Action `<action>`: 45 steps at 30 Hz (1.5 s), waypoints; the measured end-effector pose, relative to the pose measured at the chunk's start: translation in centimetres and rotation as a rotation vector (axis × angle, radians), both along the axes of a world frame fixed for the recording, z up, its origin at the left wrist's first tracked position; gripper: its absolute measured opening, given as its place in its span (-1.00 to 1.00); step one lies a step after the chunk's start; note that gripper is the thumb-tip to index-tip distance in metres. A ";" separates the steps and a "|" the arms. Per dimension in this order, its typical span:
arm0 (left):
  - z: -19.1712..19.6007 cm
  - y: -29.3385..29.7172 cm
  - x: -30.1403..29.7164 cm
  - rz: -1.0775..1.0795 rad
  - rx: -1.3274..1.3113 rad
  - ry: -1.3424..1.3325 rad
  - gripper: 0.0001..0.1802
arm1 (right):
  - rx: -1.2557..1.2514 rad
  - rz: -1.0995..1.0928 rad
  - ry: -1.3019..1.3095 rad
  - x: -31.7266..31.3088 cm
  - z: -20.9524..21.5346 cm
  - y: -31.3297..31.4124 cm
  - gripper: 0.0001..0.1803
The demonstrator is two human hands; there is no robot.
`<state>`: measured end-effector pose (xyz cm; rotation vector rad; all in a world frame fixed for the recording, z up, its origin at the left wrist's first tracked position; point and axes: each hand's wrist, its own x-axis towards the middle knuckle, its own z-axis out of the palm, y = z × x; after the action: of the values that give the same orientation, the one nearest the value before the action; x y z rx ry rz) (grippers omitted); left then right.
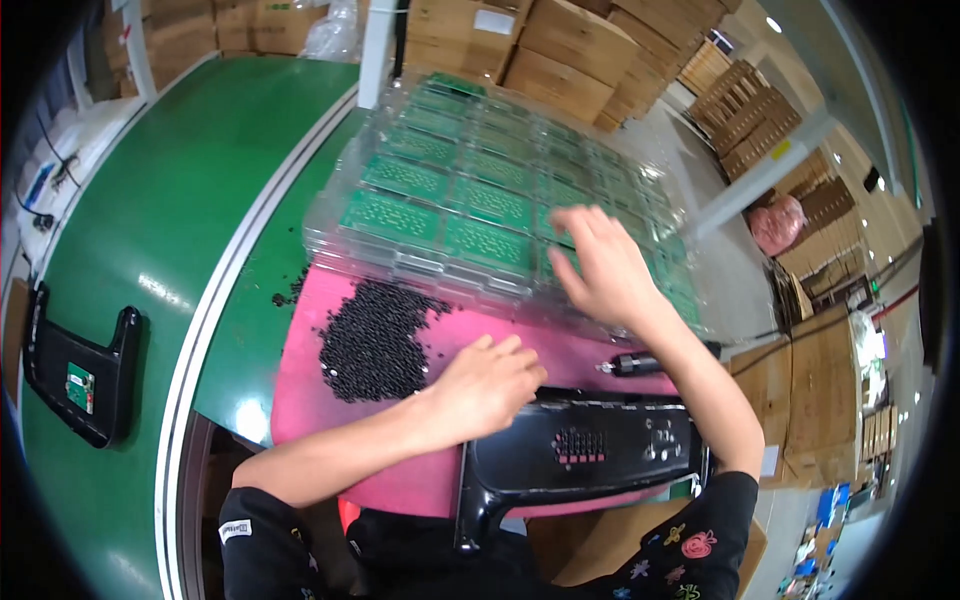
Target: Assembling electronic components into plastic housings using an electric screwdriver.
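Observation:
My right hand [605, 270] is over the stacked clear plastic trays [420, 262], its thumb and fingers apart with nothing visible between them. Rows of green circuit boards [492, 205] fill the trays' compartments. Lower down, my left hand [488, 385] is at the upper left edge of a black plastic housing [525, 465], fingers curled and pressed together. Whatever those fingers may hold is hidden. The housing lies near my body, with a group of small holes in its middle. Left of that hand, a heap of tiny black parts [372, 345] spreads over the pink mat [305, 385].
A black screwdriver-like tool [635, 364] lies between the trays and the housing. On the green conveyor belt [150, 250] at left sits another black housing [85, 370] bearing a small green board. Cardboard boxes [565, 55] stand behind the trays; a metal post [377, 55] rises at the belt's edge.

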<state>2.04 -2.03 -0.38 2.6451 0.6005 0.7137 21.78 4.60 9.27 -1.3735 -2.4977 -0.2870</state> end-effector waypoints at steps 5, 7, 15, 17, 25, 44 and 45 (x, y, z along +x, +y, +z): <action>0.3 1.2 -1.5 -0.044 0.061 -0.019 -0.61 | 0.038 -0.127 0.008 -3.4 -4.0 15.9 -0.56; 1.3 1.6 -1.3 -0.087 0.048 0.091 -0.59 | 0.001 -0.212 0.038 -4.1 -5.2 21.1 -0.52; 0.7 2.1 -1.5 -0.096 0.023 0.052 -0.57 | -0.206 -0.512 0.018 -8.7 -6.8 30.1 -0.42; 0.9 2.4 -1.5 -0.091 0.027 0.082 -0.56 | -0.128 -0.475 -0.044 -8.2 -6.0 30.1 -0.42; 1.3 2.1 -1.9 -0.024 0.138 -0.052 -0.75 | 0.522 0.270 0.182 -4.5 -0.5 15.0 -0.53; 2.4 0.8 -1.4 0.020 0.276 -0.434 -0.28 | 0.195 0.081 0.381 4.1 -0.4 -14.4 -0.69; 2.7 0.7 -1.4 -0.010 0.292 -0.385 -0.28 | 0.167 0.038 0.386 4.3 -0.8 -15.1 -0.73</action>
<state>0.69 -1.34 2.28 2.6485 0.3970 1.3562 26.13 -10.50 8.52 -1.1843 -2.1291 -0.1946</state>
